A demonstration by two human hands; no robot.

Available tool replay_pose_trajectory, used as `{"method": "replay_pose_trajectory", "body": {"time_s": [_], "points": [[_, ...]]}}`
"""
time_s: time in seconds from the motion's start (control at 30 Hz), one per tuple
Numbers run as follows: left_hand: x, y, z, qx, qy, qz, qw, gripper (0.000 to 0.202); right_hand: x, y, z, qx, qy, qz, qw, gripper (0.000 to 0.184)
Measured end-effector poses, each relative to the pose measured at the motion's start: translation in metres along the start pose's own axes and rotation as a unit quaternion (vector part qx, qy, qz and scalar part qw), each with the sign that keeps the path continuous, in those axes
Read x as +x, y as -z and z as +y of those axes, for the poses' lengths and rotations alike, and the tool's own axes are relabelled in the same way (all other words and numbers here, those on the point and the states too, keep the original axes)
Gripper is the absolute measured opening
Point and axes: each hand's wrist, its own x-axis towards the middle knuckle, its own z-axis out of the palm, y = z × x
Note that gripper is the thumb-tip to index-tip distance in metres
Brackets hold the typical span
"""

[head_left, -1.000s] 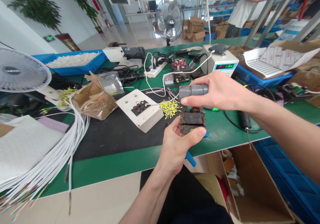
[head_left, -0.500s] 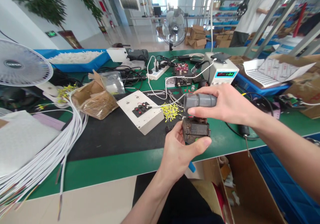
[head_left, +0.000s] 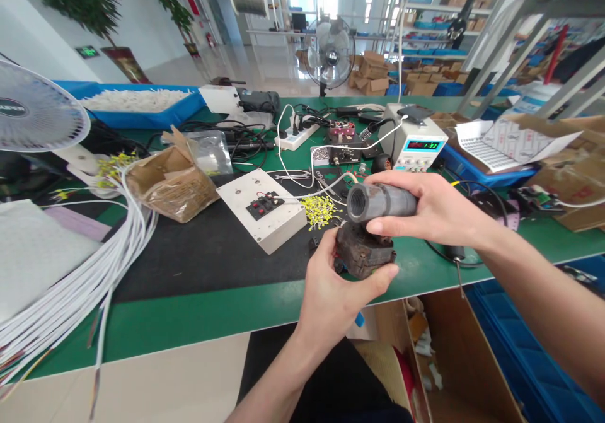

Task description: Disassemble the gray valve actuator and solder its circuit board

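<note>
My right hand [head_left: 435,212] is closed around a grey pipe fitting [head_left: 382,201], its threaded open end facing left. Directly below it, my left hand [head_left: 338,284] grips a worn, dark brown boxy housing [head_left: 366,253], thumb along the near side and fingers behind. Fitting and housing touch or are joined; the fingers hide where they meet. Just left of my hands lie a pile of yellow-tipped wire pieces [head_left: 321,212] and a pale metal box [head_left: 262,212] with a small black terminal block [head_left: 265,205] on top.
A white cable bundle [head_left: 113,246] and a torn carton [head_left: 172,183] occupy the left side. A power supply [head_left: 416,139] with a lit display stands behind my right hand. Right of it, a screwdriver [head_left: 454,253] lies near the table edge. An open cardboard box [head_left: 467,341] sits below.
The fitting and housing have tilted together, so the threaded opening now shows more towards me. Both hands keep their hold. The whole view has shifted slightly.
</note>
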Motion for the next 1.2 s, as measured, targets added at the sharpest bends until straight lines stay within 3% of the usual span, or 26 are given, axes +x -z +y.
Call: {"method": "replay_pose_trajectory", "body": {"time_s": [0.23,0.57,0.7,1.0,1.2], "points": [[-0.004,-0.003,-0.007,0.105,-0.064,0.050,0.991,0.057,-0.009,0.010,-0.003,0.020,0.002,-0.027,0.999,0.055],[-0.002,-0.006,-0.018,0.162,-0.112,0.055,0.979,0.070,-0.020,0.017,0.008,0.061,0.005,-0.045,0.997,0.060],[-0.003,-0.006,-0.021,0.167,-0.118,0.040,0.978,0.079,-0.024,0.016,0.012,0.050,0.010,-0.042,0.998,0.062],[-0.003,-0.005,-0.018,0.175,-0.102,0.007,0.979,0.080,-0.029,0.015,0.018,0.025,0.018,-0.040,0.999,0.061],[-0.007,0.002,-0.022,0.191,-0.063,-0.031,0.979,0.102,-0.032,0.018,0.020,-0.021,0.021,-0.047,0.998,0.061]]}}
